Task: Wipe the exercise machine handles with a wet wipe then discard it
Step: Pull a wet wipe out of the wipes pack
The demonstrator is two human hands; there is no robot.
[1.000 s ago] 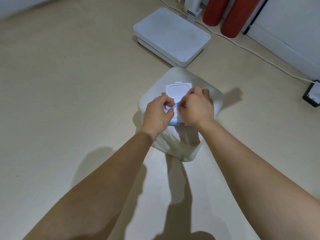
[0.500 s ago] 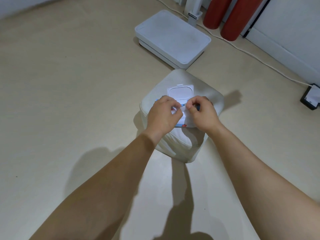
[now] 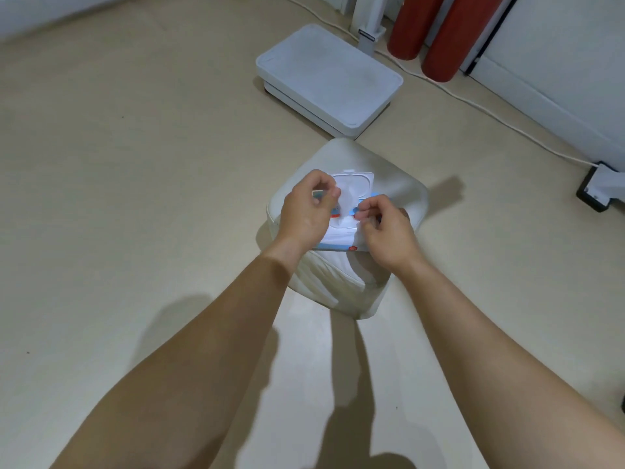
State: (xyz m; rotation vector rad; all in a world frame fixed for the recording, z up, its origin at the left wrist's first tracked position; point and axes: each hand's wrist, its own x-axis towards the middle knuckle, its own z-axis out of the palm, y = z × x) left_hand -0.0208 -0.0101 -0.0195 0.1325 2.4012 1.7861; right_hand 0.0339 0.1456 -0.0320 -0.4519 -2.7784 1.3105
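A blue and white wet wipe pack [image 3: 338,240] lies on a white cushioned stool [image 3: 345,282], its flip lid [image 3: 360,181] standing open. A white wet wipe [image 3: 348,201] rises out of the pack's opening. My left hand [image 3: 306,208] pinches the wipe's top between thumb and fingers. My right hand [image 3: 385,228] has curled fingers at the wipe's right edge, over the pack. The exercise machine's handles are out of view.
A flat white platform [image 3: 329,77] lies on the beige floor beyond the stool, with a white post [image 3: 370,22] behind it. Two red cylinders [image 3: 439,32] stand at the back right. A white cable [image 3: 490,115] runs to a black plug block [image 3: 598,191].
My left hand has lifted up and left, drawing the wipe out of the pack. My right hand has slid slightly right and down.
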